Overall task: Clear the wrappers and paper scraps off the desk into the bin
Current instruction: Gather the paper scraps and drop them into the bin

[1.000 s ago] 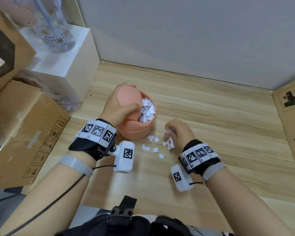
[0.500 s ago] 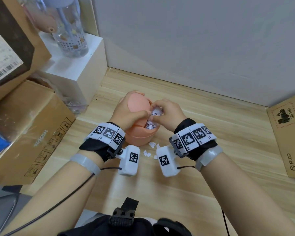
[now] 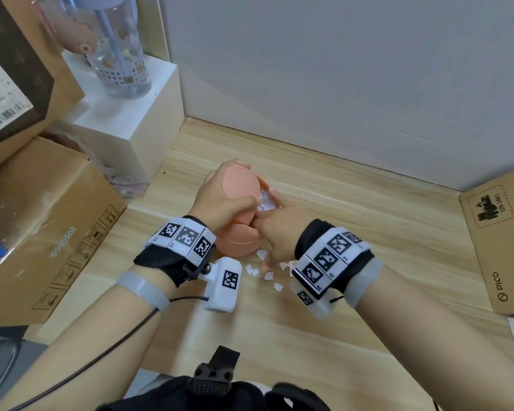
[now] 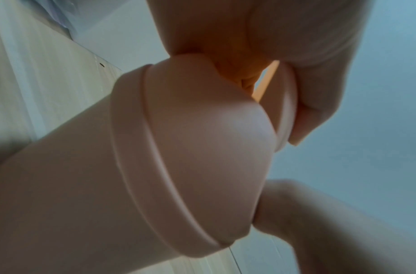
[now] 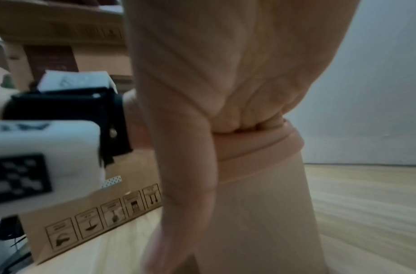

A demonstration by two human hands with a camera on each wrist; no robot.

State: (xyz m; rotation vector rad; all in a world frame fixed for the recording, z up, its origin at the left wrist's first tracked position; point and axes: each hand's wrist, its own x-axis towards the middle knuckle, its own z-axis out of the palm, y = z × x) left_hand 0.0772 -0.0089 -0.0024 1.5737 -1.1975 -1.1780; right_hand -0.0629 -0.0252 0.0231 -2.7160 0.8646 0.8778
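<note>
Left hand (image 3: 220, 200) holding bin lid (image 3: 239, 185), cardboard box (image 3: 42, 226) beside

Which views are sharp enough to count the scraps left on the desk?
Head view: evenly lit, fairly sharp, edges bent by the wide lens; scraps show beside the bin. Left wrist: dim, soft close-up filled by the bin, no scraps. Right wrist: motion-blurred, right hand blocks the middle.
</note>
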